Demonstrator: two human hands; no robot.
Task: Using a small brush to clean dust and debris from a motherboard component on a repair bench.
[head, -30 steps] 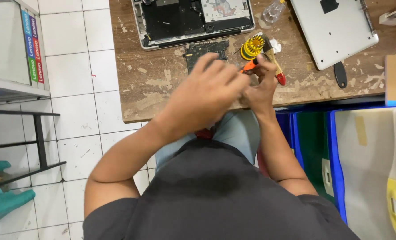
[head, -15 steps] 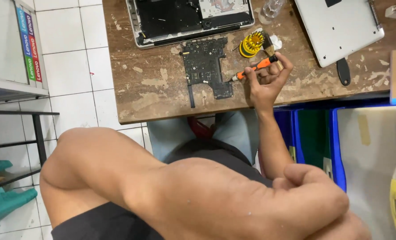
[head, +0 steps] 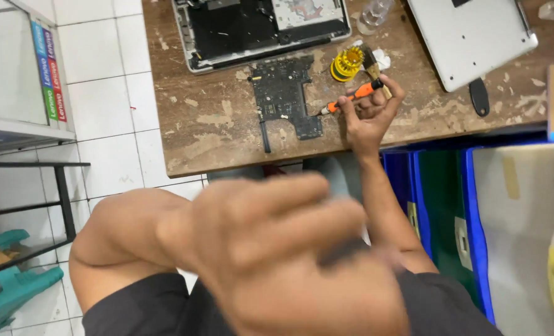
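My right hand [head: 370, 118] rests at the front of the worn wooden table [head: 214, 124], shut on an orange-handled screwdriver [head: 358, 96]. The screwdriver's tip points left toward a dark circuit board [head: 283, 93] lying flat on the table. My left hand [head: 283, 249] is raised close to the camera and blurred; its fingers are loosely spread and nothing shows in it. It hides my lap and part of my right forearm. An opened laptop base [head: 258, 25] lies behind the board.
A yellow round bit holder [head: 346, 62] and a small brush [head: 371, 62] sit just behind my right hand. A silver laptop cover [head: 470, 37] and a black tool [head: 478, 96] lie to the right. Blue bins [head: 476, 218] stand under the table, with a metal shelf [head: 15, 74] on the left.
My left hand left the circuit board, swung back, and now sits blurred near the camera. My right hand stays at the board with the screwdriver.
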